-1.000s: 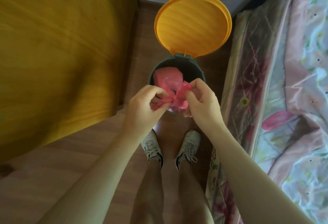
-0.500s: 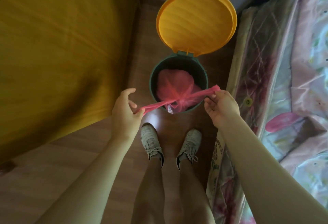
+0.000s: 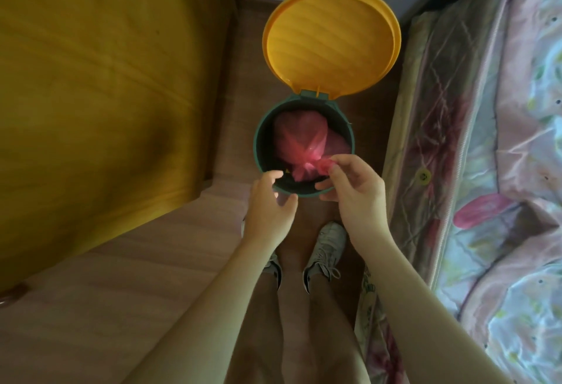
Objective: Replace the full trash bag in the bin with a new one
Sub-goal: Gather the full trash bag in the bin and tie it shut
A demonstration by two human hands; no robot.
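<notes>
Room: a narrow strip of wood floor (image 3: pixel 152 277) between a yellow-brown cabinet (image 3: pixel 91 79) on the left and a bed (image 3: pixel 486 170) with a floral cover on the right; the view looks straight down past the person's legs and grey shoes (image 3: pixel 327 249).
Bin: a small round green bin (image 3: pixel 258 146) stands on the floor at the far end of the strip, just beyond the shoes; its yellow lid (image 3: pixel 330 39) is tipped fully open.
Bag: the full pink bag (image 3: pixel 299 143) sits inside the bin, its top gathered into a twisted neck near the bin's near rim.
Right hand: the right hand (image 3: pixel 359 195) hovers over the near rim, thumb and fingertips pinching the bag's neck.
Left hand: the left hand (image 3: pixel 269 201) is at the near-left rim, grip spread and holding nothing.
Change: half a second ago both hands were pulling the bag's two ends wide apart; now the left has let go and the ends are bunched at the neck.
Meaning: the knot looks drawn tight, so the bag is probably ready to lift out. No new bag is in view.
</notes>
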